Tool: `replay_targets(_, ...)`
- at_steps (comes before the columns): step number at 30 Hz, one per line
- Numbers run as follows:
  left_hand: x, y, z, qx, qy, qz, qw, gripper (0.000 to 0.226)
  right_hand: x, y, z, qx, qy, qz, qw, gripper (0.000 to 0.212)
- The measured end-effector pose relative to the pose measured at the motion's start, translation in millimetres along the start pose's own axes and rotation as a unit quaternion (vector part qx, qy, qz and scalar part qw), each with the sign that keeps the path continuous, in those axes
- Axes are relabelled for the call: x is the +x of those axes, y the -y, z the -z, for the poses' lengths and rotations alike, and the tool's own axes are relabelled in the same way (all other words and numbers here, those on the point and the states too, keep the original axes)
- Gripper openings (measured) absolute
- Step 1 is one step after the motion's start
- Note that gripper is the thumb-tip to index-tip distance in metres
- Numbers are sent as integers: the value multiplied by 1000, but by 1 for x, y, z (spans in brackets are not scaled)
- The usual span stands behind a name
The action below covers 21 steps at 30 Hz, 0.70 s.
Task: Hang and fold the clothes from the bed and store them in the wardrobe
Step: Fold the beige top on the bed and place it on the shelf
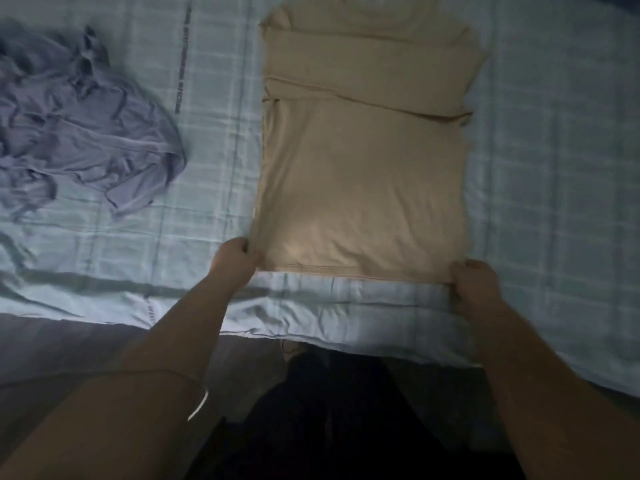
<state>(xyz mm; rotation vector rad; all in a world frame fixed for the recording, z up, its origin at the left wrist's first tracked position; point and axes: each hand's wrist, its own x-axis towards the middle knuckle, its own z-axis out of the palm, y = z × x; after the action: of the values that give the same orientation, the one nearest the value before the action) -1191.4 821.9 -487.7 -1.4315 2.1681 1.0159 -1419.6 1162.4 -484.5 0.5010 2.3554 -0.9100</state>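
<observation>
While you've got both near corners pinched — left hand (235,259) and right hand (472,284) each gripping the hem of the flat beige jersey top (360,174) — lift evenly & fold away twd the collar (sleeves already tucked in). Top lies on the pale blue checked bedsheet (554,168), stretching away from your grip; crumpled lilac garment (79,129) sits well apart, left.

I hold the near hem of the beige shirt (360,161), my left hand (233,259) pinching its left corner and my right hand (476,284) its right. It lies flat on the checked bed (554,168), sleeves folded across. A crumpled lavender garment (79,133) lies well apart, left.
</observation>
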Motion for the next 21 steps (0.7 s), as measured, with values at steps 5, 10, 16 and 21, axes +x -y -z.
replay_targets(5, -26, 0, 19, -315, 59, 34, 947, 18, -13, 4, 17, 150, 56, -48, 986, 14)
replay_targets(10, -61, 6, 34, -454, 55, 43, 888, 11, -36, -2, 39, 153, 57, -23, 986, 13)
replay_targets(16, -99, 36, 46, -483, 68, 53, 871, 10, -71, -20, 67, 156, 54, -26, 986, 18)
replay_targets(21, -143, 78, 36, -491, 135, 95, 855, 22, -117, -50, 84, 146, 45, -60, 986, 16)
